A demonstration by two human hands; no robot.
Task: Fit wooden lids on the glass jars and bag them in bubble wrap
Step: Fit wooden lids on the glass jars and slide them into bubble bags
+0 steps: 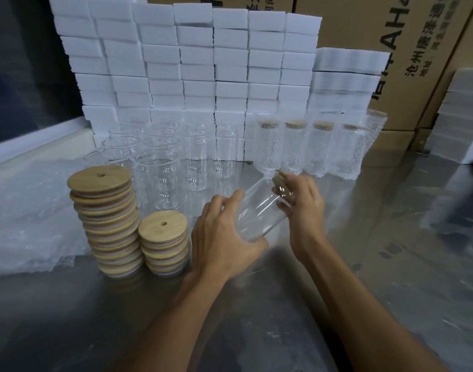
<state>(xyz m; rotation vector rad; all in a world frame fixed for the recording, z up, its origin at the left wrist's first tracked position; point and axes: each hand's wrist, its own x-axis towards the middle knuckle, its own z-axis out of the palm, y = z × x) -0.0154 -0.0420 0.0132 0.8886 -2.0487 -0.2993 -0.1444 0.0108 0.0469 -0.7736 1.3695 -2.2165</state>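
Now the left hand (pixel 224 237) grips the base of a glass jar (pixel 262 210), tilted above the steel counter (pixel 364 264). Meanwhile, the right hand (pixel 302 205) curls round the jar's top, pressing a wooden lid (pixel 279 178) onto its mouth. Two stacks of lids (pixel 109 218) stand just left, empty jars (pixel 160 170) behind them, and bagged jars (pixel 324 149) stand further right.

Your left hand (pixel 224 237) and right hand (pixel 304 208) are bare, no gloves, rings or watch. Both forearms reaching over the tabletop (pixel 69 318) are bare too; no sleeve shows anywhere.
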